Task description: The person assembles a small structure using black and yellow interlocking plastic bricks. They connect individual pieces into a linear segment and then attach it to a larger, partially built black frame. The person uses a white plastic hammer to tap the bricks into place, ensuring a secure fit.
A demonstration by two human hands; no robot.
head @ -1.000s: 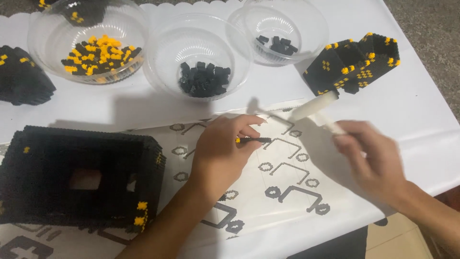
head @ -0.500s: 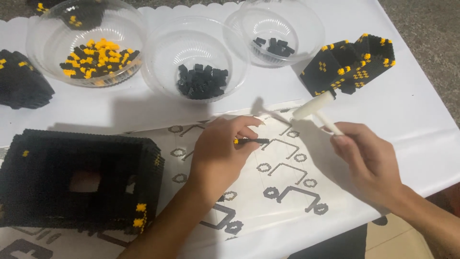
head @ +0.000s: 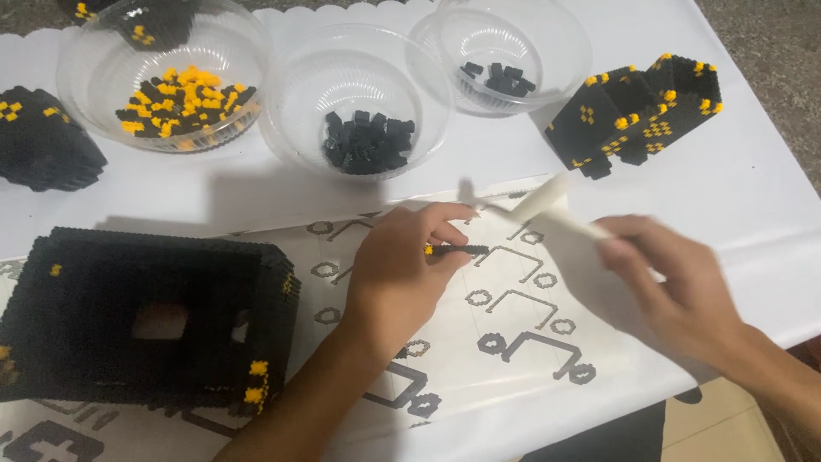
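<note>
Pinching a thin black strip of small bricks [head: 457,250] between thumb and fingertips, the left hand [head: 402,274] rests on the printed instruction sheet [head: 513,342] near the middle of the worktop [head: 753,197]. The strip has one yellow brick at the end that sits inside the grip, and its other end points to the right, low over the sheet.

To the right, the right hand [head: 676,282] is blurred; its fingers are closed around a white tool [head: 547,205] shaped like a small hammer. The head of the tool is just above and to the right of the strip, and I cannot tell if they touch.

On the left of the sheet stands a big black brick box [head: 145,316], open on top, with some yellow bricks at its near corner. It is just beside the left forearm.

Behind the sheet stand three clear plastic bowls in a row. The left bowl [head: 162,77] holds mixed yellow and black bricks, the middle bowl [head: 355,94] holds a heap of black bricks, and the right bowl [head: 500,56] holds only a few black ones.

A folded black wall piece with yellow marks [head: 637,115] stands at the far right, well apart from the hands. Another black brick block [head: 43,141] lies at the far left edge.

A white cloth covers the worktop.
</note>
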